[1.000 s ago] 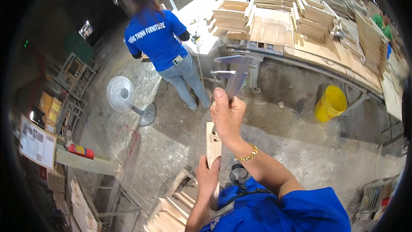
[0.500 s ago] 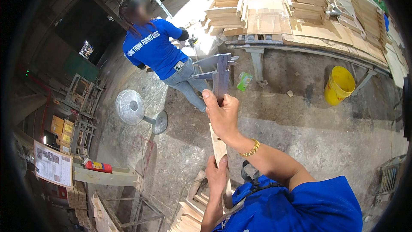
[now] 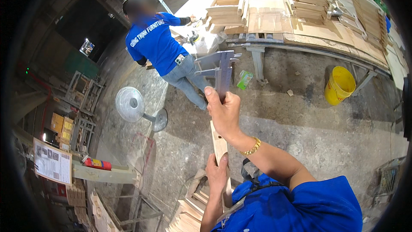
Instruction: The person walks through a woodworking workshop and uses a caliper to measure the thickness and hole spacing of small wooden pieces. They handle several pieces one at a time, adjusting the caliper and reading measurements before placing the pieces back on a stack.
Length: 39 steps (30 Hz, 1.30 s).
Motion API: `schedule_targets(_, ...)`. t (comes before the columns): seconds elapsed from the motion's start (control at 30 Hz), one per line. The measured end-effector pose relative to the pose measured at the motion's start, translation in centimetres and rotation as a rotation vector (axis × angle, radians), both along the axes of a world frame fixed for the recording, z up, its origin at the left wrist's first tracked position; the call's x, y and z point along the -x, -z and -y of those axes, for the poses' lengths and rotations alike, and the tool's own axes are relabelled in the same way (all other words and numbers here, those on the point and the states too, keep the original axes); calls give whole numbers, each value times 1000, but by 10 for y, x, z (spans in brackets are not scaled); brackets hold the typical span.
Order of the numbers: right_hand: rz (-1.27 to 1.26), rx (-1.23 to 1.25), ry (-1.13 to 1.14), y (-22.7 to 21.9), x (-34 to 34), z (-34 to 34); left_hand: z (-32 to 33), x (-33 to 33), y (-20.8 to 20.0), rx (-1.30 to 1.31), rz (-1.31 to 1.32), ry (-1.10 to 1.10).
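Caliper [image 3: 224,74] stands upright in the right hand [image 3: 226,114], fingers wrapped round its lower beam and thumb pointing up along it; its two long jaws point left with a gap between them; the left hand [image 3: 216,174], lower down, is closed around a pale wooden piece [image 3: 220,146], which runs upward from the person's front to the right hand; a dark hole shows in the wood just below that hand, which hides the upper end, so whether the caliper touches the wood cannot be told; a gold bracelet [image 3: 253,146] circles the right wrist; near the left forearm lies a pile of pale wooden parts [image 3: 187,217]; beyond the caliper a co-worker in a blue shirt [image 3: 154,38] stands at a white-topped table, one arm stretched over it; a grey fan [image 3: 129,104] stands on the floor behind the co-worker; to the right, wooden frames [image 3: 224,16] are stacked on a long workbench [image 3: 326,49], with a yellow bucket [image 3: 339,85] near its front edge; at far left a red fire extinguisher [image 3: 98,163] lies beside a printed sheet [image 3: 53,161].
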State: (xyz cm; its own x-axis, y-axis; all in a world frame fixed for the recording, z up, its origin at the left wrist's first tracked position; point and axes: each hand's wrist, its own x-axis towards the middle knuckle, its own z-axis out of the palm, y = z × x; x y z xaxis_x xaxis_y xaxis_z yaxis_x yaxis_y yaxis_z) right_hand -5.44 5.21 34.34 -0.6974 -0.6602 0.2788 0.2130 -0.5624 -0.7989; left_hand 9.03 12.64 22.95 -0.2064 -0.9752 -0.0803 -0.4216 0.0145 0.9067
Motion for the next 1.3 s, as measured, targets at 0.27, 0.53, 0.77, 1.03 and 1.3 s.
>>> schedule_targets(0.27, 97, 117, -142, -23, 16, -29, -4, 3, -6, -80, -54, -33)
schedule_targets(0.53, 114, 498, -466, -36, 34, -90, -4, -15, 11, 161, -103, 30)
schedule_targets(0.77, 185, 469, -648, -28, 27, -80, 6, -26, 37, 375, -169, 53)
schedule_targets(1.03, 119, 322, -527, -29, 21, -69, 7, -25, 42, 263, -254, 48)
schedule_targets(1.3, -123, 465, -336, -20, 0, -65, 12, -27, 40, 214, -260, -20)
